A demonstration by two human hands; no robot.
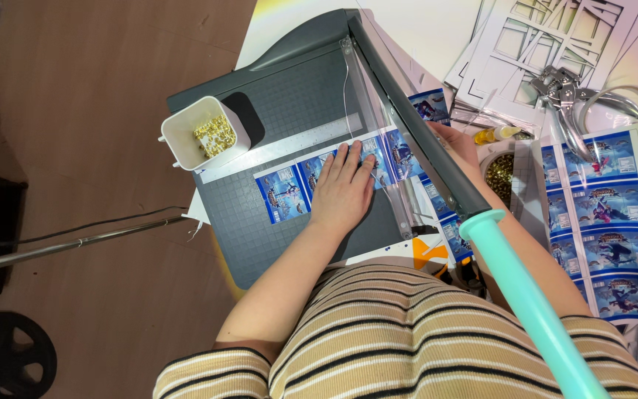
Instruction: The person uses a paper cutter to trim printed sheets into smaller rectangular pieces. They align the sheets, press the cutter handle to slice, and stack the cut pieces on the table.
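My left hand (343, 185) lies flat, fingers together, on a strip of blue printed cards (282, 192) that rests on the grey gridded bed of a paper trimmer (260, 222). The trimmer's dark blade arm (415, 125) is raised, and its teal handle (526, 295) points toward me. My right hand (458, 144) is beyond the arm, partly hidden by it, and touches the end of the strip where it passes the cutting edge. A clear guard bar (378, 125) runs along the cut line.
A white square cup of small gold bits (204, 137) stands on the trimmer's left corner. A metal ruler (289, 148) lies along the strip. To the right lie a sheet of blue cards (611, 222), a hole punch (566, 96), cut white frames (548, 37) and a dish of gold bits (500, 174).
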